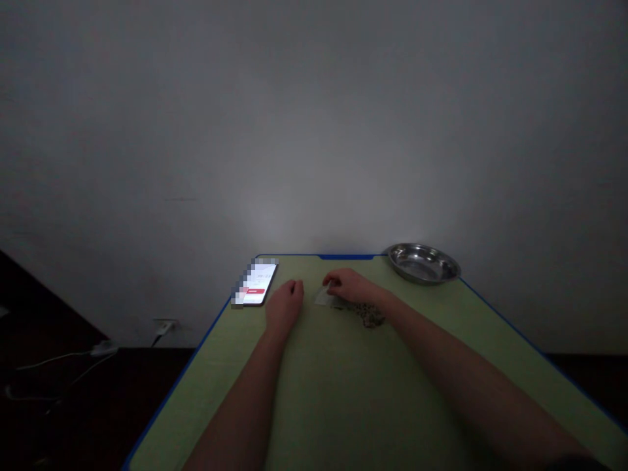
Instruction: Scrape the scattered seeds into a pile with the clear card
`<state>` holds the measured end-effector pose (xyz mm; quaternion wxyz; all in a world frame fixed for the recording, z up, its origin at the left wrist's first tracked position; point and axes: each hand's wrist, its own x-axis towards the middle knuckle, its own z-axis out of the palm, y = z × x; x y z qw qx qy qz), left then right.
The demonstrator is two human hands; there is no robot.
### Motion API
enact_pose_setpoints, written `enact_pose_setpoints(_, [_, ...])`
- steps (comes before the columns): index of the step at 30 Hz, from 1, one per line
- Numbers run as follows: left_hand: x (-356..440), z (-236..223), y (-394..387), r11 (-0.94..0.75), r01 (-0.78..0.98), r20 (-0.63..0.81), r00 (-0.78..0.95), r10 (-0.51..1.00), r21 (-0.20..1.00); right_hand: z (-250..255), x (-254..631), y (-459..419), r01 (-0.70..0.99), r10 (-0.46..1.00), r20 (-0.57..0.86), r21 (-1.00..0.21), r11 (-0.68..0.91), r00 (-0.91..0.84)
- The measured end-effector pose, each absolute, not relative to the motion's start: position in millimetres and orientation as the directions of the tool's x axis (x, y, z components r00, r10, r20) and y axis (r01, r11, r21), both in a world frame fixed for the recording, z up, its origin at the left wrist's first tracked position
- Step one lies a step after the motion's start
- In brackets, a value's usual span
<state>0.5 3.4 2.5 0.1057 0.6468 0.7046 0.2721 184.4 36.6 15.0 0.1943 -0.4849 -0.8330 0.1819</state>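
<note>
My right hand (349, 286) pinches a small whitish, see-through piece (322, 299) that looks like thin plastic or paper, low over the table. Beneath and beside my right wrist lies a loose heap of small dark, speckled grains (371, 316); my forearm covers part of it. To the left, my left hand (285, 305) rests on the table with its fingers curled in. Its palm is turned away, so whatever it may hold is hidden. A phone (256, 291) with a lit screen lies just left of that hand.
The table has a pale green top (333, 392) with a blue edge and stands against a grey wall (314, 131). A shallow metal bowl (424, 267) sits at the far right corner. Cables and a power strip (104, 348) are at the lower left, off the table.
</note>
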Motion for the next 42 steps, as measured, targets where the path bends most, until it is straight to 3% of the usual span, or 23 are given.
enact_pose_setpoints(18, [-3,-2,7,-0.015,0.816,0.247,-0.158,0.956,0.578,22,181,-15,0.570,0.731,0.120,-0.545,0.614,-0.672])
enact_pose_setpoints(42, [-2,0,7,-0.011,0.835,0.235,-0.142,0.962,0.550,27,178,-28,0.535,0.738,0.060,-0.650,0.540,-0.672])
